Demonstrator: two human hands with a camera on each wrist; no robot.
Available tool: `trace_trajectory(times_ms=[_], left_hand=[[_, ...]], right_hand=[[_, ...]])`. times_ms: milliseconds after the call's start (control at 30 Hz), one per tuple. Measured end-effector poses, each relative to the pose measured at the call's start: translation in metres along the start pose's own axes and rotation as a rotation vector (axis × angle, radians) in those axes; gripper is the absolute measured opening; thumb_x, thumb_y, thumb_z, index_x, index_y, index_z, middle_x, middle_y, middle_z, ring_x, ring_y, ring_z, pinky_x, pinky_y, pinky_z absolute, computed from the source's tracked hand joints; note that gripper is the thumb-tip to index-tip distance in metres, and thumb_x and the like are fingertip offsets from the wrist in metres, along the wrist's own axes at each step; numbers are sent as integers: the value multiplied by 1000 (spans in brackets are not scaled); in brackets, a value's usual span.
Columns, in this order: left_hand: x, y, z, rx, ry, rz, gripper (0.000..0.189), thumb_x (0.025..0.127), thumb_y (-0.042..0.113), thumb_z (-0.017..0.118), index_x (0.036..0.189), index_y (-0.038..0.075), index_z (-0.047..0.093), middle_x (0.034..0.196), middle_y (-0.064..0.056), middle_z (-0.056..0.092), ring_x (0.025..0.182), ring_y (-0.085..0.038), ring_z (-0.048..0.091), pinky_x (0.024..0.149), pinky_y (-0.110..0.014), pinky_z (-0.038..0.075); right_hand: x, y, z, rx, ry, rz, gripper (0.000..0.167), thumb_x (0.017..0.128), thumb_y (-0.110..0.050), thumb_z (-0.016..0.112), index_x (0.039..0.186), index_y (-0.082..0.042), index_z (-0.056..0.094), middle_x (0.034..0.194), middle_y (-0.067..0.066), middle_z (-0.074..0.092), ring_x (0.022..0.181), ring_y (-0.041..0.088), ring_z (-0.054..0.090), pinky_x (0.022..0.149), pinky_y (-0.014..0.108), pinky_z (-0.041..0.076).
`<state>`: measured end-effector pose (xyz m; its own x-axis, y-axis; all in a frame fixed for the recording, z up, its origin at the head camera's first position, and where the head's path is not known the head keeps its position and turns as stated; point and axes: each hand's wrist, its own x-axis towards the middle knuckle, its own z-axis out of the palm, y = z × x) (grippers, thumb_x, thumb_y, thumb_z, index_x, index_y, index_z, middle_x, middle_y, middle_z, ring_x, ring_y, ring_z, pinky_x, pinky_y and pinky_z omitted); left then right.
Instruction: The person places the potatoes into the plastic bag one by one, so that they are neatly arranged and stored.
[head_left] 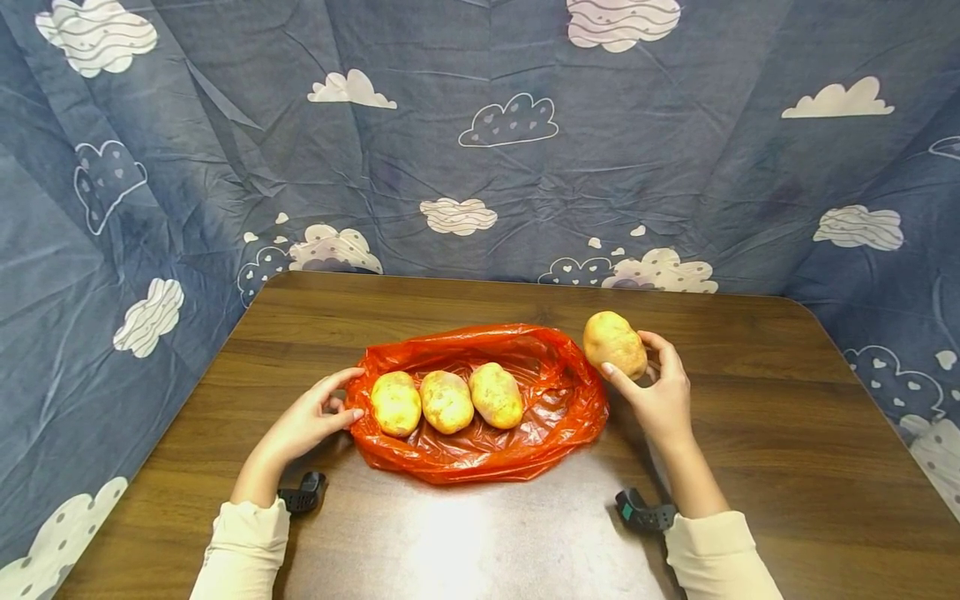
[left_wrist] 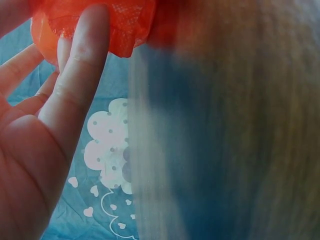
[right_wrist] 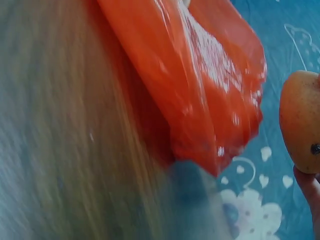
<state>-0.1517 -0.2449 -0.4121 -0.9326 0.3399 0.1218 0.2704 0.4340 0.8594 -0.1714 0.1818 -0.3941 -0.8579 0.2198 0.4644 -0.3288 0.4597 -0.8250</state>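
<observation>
An opened red plastic bag (head_left: 487,467) lies on the table with three potatoes in a row inside it: a left potato (head_left: 396,404), a middle potato (head_left: 447,402) and a right potato (head_left: 497,396). My left hand (head_left: 311,417) holds the bag's left end, thumb and index finger at its rim. In the left wrist view, the thumb lies against the red plastic. Just beyond the bag's right end, my right hand (head_left: 660,392) grips a fourth, raised potato (head_left: 611,343) between thumb and fingers. A dark spot shows on this potato in the right wrist view.
The brown wooden table (head_left: 765,400) has rounded far corners. Behind and beside it hangs a dark blue cloth (head_left: 420,167) printed with clouds. Black wrist mounts, a left one (head_left: 303,493) and a right one (head_left: 645,510), stick out inward from the forearms.
</observation>
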Motion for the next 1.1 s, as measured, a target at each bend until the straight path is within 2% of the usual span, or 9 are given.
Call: trace_trajectory(times_ms=[133,300,500,600,733,867,967,1100], left_hand=[[2,-16,1,-3,0,-14,54,82,3,63,131,1,39,117,-19,45,65,-12,47,53,-24,40],[3,-19,0,-24,-4,-16,56,83,7,64,132,4,39,115,-17,46,65,-13,48,52,-24,41],[3,-20,0,-21,-5,-30,56,83,6,64,132,4,39,113,-16,46,65,-13,48,52,-24,40],[2,-16,1,-12,-6,-39,55,83,4,63,132,2,39,110,-17,46,64,-13,47,51,-24,40],[1,-1,1,-12,-7,-35,52,83,-1,61,129,-4,39,111,-22,45,65,-13,47,52,-23,40],[-1,14,0,-2,-9,-36,51,82,-3,61,128,-7,39,110,-24,45,64,-15,47,52,-23,39],[-2,18,-1,10,-7,-38,50,82,-3,61,127,-7,39,110,-23,45,65,-15,47,53,-23,40],[-2,16,-1,14,-5,-37,51,82,-3,61,128,-6,39,112,-24,45,65,-15,47,53,-23,40]], right_hand=[[-4,-9,5,-15,-28,-16,58,68,3,75,117,11,46,111,20,49,90,13,47,78,15,39],[-10,-11,12,-8,-71,-65,60,66,3,76,117,10,46,111,20,49,92,19,48,77,16,39],[-16,14,26,-12,-126,-109,63,64,-5,80,118,3,49,108,14,51,93,21,47,74,13,39],[-20,23,32,-51,-154,-127,65,63,-10,82,119,-1,50,108,11,51,94,19,47,74,18,40],[-24,25,37,-77,-186,-150,66,63,-16,82,120,-4,50,107,10,52,92,20,48,74,29,40],[-28,25,43,-78,-205,-134,67,62,-19,83,118,-4,50,107,11,51,93,22,49,76,38,40],[-29,27,48,-94,-223,-127,66,62,-19,83,117,-2,50,108,13,51,96,25,49,80,42,39],[-31,28,53,-119,-240,-116,65,62,-20,83,116,-1,50,108,14,51,98,28,49,83,44,38]])
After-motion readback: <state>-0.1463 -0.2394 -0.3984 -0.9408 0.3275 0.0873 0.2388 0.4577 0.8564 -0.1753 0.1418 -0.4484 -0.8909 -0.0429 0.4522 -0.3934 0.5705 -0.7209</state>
